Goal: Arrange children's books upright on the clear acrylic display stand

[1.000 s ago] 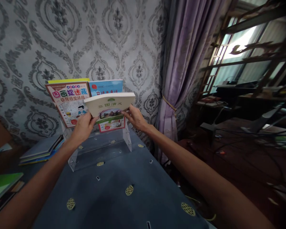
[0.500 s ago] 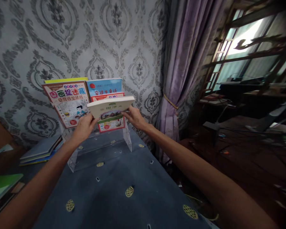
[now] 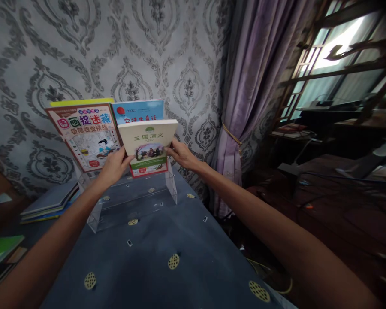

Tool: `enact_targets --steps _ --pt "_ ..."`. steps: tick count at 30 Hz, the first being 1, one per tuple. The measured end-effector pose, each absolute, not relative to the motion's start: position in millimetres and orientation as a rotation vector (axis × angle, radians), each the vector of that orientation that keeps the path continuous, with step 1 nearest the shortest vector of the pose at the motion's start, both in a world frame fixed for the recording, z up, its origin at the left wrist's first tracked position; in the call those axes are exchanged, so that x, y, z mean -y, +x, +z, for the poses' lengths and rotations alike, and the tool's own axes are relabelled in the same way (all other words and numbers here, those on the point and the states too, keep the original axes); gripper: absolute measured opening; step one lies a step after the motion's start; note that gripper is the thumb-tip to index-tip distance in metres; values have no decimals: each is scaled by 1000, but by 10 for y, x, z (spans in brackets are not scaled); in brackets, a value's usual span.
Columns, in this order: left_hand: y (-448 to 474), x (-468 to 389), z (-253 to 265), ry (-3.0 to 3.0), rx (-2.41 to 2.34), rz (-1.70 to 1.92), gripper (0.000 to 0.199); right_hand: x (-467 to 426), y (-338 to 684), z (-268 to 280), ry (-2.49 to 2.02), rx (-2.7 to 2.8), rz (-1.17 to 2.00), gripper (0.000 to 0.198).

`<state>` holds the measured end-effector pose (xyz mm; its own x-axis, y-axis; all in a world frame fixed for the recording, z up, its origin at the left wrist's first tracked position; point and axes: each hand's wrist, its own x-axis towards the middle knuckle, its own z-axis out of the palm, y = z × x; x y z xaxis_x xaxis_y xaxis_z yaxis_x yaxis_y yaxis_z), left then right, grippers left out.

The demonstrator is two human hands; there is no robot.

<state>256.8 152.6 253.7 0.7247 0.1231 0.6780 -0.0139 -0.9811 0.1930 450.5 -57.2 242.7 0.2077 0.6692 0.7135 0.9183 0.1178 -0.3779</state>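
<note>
Book (image 3: 152, 136) now stands steeper, clasped by left hand (image 3: 114, 166) and right hand (image 3: 182, 155).

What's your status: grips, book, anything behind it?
Left grip and right grip closed on cream book, one per side. Book's cover faces camera, see-through stand showing below. Behind it: red-edged book, partly hidden.

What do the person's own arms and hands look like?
The left hand and right hand wear no gloves. No sleeve, watch or bracelet shows on the left forearm or right forearm. Both hands are partly hidden, so rings cannot be ruled out.
</note>
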Motion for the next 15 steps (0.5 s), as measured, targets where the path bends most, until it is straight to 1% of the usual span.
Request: enact_targets --steps 4,8,10,15 --pt "2638 -1571 2532 2737 -116 1054 32 502 4591 2447 -1665 1531 -390 22" --pt "2681 -1571 2504 2863 -273 1016 30 419 4692 2406 -1792 1522 -470 14" --pt "2687 -1541 2498 2960 -405 945 31 388 4720 2363 -1858 1504 -485 12" --pt "2653 -1405 2529 3132 -730 699 37 350 4673 2275 -1989 1392 -532 15"
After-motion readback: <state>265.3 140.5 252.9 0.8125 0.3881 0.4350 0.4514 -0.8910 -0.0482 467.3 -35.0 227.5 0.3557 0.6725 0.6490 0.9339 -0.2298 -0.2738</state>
